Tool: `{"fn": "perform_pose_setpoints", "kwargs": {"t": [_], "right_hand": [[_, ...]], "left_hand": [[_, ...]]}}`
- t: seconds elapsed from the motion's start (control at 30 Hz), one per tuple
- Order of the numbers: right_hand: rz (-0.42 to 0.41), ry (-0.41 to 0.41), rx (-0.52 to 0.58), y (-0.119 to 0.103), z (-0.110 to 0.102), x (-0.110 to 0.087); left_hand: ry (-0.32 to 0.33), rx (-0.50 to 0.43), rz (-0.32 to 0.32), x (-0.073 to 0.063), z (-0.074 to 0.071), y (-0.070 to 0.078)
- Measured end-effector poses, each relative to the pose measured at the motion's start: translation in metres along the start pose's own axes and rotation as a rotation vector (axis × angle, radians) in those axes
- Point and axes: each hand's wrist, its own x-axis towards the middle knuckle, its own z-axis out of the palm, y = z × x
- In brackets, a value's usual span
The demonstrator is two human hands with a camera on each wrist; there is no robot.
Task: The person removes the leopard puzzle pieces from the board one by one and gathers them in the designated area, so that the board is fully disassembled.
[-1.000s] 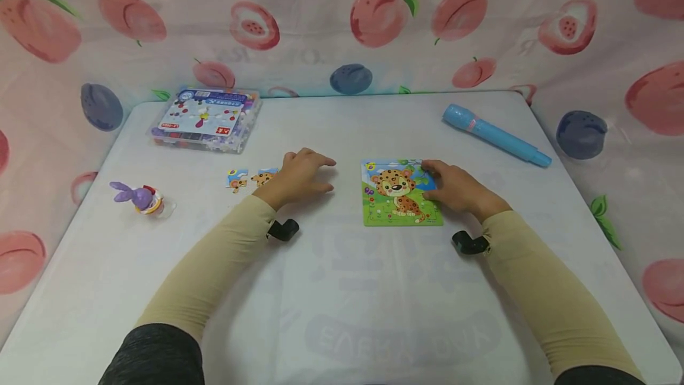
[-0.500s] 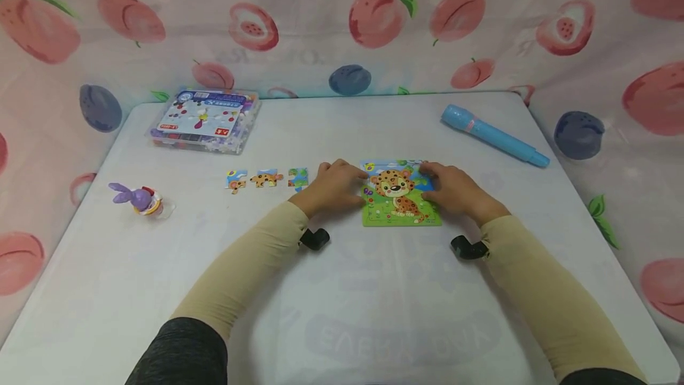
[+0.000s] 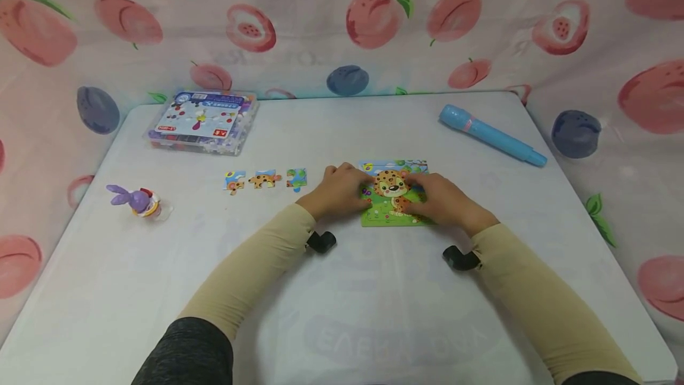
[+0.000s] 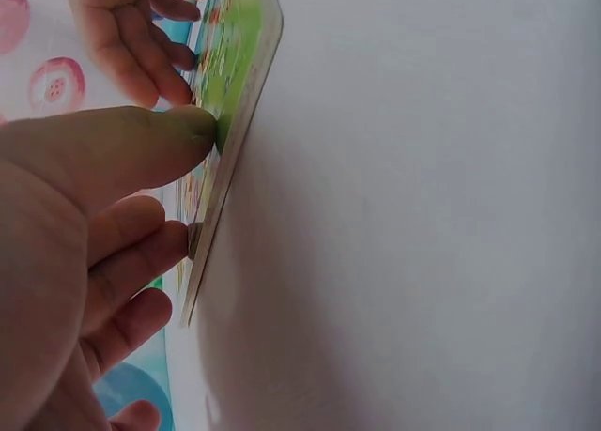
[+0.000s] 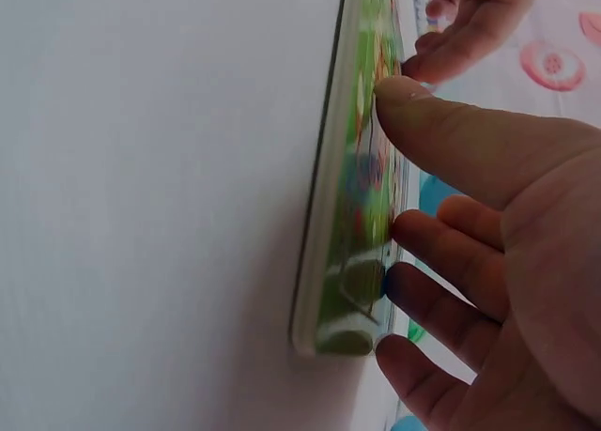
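Looks down over a white tabletop (image 3: pixel 401 284), rounded at the corners and spread across the middle and bottom of the head frame. Backs onto a pale cloth (image 3: pixel 406 67) hung along the top and both sides, printed with pink peaches, blue plums and green leaves. Shows faint, reversed-looking lettering (image 3: pixel 401 337) at bottom centre, too pale to read with certainty. Bears, at upper left, a clear plastic box (image 3: pixel 200 123) with a blue-and-white label (image 3: pixel 199 114), lettered too small to make out and marked with red patches near its lower corners. Also bears, at upper right, a light-blue tube (image 3: pixel 491 134) with a pink band, and, at mid-left, a purple long-eared figure (image 3: pixel 140 202).

Holds, at the centre of the frame, a puzzle board (image 3: pixel 390 214) pictured with a spotted cub on green, and, left of it, three loose puzzle pieces (image 3: pixel 264 179) in a row. Touches the board's left edge with the left hand (image 3: pixel 339 192), thumb and fingers parted and slightly bent, without wrapping round it. Reaches over the board's right half with the right hand (image 3: pixel 443 199), thumb apart from loosely bent fingers, touching the printed face
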Motion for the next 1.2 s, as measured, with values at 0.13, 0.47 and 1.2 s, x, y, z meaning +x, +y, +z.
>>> {"fn": "perform_pose_setpoints", "kwargs": {"t": [0.13, 0.47, 1.2], "right_hand": [[-0.009, -0.008, -0.012, -0.003, 0.002, -0.001], [0.003, -0.021, -0.013, -0.006, 0.005, 0.001], [0.013, -0.031, -0.015, -0.008, 0.003, 0.002]], "left_hand": [[-0.005, -0.014, -0.007, 0.0, -0.002, 0.004], [-0.019, -0.02, -0.036, 0.0, -0.005, 0.01], [-0.04, -0.112, -0.038, 0.005, -0.005, 0.015]]}}
